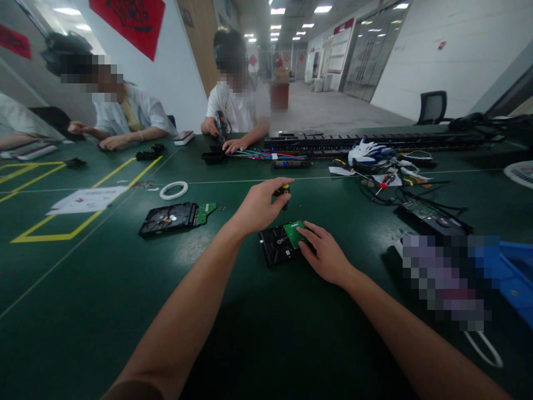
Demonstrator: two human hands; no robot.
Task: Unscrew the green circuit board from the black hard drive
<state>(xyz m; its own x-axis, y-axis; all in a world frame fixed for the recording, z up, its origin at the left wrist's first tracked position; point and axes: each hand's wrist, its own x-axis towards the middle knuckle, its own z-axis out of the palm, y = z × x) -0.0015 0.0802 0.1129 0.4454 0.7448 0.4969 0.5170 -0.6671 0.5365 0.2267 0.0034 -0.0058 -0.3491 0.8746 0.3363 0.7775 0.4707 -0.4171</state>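
Observation:
A black hard drive (275, 246) with a green circuit board (295, 231) lies on the green table in front of me. My left hand (260, 206) is closed around a small screwdriver (283, 191) with a yellow and black handle, held upright over the drive. My right hand (325, 253) rests on the drive's right side, fingers pressing on the green board.
A second hard drive (175, 216) lies to the left, near a white tape ring (174, 190) and a paper sheet (87, 200). Cables, gloves (368, 151) and tools clutter the right. Two people sit across the table; one holds a power driver (221, 125).

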